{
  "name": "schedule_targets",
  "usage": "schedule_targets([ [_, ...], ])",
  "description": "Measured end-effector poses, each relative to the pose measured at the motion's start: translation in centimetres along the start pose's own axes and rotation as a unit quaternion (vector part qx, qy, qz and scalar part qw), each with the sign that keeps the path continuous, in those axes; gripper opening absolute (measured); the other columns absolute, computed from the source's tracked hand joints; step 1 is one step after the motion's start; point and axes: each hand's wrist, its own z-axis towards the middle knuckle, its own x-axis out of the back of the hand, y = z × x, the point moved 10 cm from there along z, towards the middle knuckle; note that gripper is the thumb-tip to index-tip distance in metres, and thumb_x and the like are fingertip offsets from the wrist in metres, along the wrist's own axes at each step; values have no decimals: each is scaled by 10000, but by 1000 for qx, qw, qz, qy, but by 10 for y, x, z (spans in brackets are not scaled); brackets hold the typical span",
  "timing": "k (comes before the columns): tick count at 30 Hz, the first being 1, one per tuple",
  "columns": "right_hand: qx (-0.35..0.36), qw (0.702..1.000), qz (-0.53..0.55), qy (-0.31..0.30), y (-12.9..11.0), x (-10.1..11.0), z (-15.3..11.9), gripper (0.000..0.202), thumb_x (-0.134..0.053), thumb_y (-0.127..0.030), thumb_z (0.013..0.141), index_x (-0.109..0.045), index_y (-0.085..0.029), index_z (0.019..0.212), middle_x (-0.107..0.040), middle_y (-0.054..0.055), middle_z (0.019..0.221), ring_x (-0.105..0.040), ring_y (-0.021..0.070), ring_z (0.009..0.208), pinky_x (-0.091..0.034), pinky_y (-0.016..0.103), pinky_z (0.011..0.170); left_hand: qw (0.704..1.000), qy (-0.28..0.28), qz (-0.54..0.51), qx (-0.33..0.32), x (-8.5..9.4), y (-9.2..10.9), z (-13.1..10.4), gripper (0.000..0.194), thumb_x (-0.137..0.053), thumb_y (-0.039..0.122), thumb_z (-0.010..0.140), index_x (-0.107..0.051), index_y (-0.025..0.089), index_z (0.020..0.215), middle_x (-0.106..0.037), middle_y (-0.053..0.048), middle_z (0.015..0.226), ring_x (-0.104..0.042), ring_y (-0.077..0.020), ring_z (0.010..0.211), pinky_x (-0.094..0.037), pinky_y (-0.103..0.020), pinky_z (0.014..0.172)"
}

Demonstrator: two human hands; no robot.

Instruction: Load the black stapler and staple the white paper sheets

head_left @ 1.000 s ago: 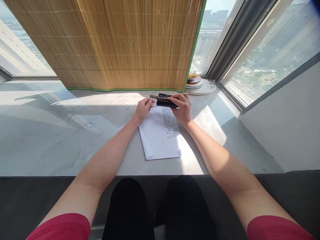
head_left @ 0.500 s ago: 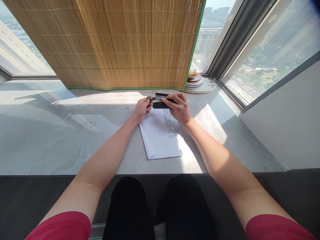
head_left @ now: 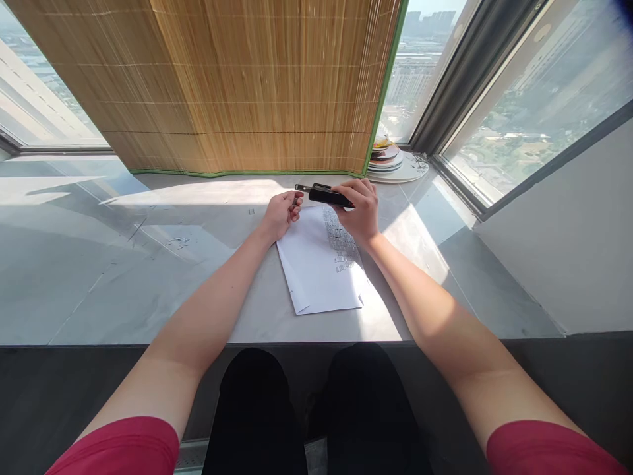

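My right hand [head_left: 361, 210] grips the long black stapler [head_left: 326, 196], likely to steady it beside my curled left hand [head_left: 281, 215], contents unclear.

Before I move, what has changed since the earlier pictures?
The black stapler with a metal end, its black parts spread apart half a second ago, now shows them close together. The rectangular white paper bearing staples has slid slightly right. The right hand keeps its grip on the stapler; the left hand stays near the metal end.
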Motion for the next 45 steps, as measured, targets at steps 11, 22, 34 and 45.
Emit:
schedule_targets([
  [11,-160,867,396,-257,8,-45,-19,481,-1011,-513,656,-778,-176,908,-657,30,903,-592,204,856,-489,352,750,996,15,52,-74,10,3,10,348,-894,455,927,-731,157,853,-744,-38,826,-651,-79,618,-568,-213,615],
  [22,-68,826,357,-431,-30,-64,-35,538,-970,-631,708,-785,-174,925,-707,17,867,-603,169,785,-484,307,704,996,-50,70,-28,-10,-6,0,181,-882,267,950,-805,118,1020,-828,-116,1060,-828,-195,998,-649,-371,1048],
  [34,-168,909,325,-200,12,-42,-15,549,-952,-706,713,-712,-216,776,-648,15,730,-554,165,694,-460,302,581,981,-117,143,-50,-22,-5,-7,574,-1056,531,651,-801,126,968,-807,-83,834,-803,-203,782,-660,-328,772],
  [45,-134,929,285,-193,4,-39,-12,401,-931,-594,793,-808,-226,895,-745,53,894,-663,197,820,-545,337,662,970,-136,177,-98,-34,8,-18,561,-1010,627,681,-799,149,885,-792,-78,802,-784,-199,769,-625,-307,705],
])
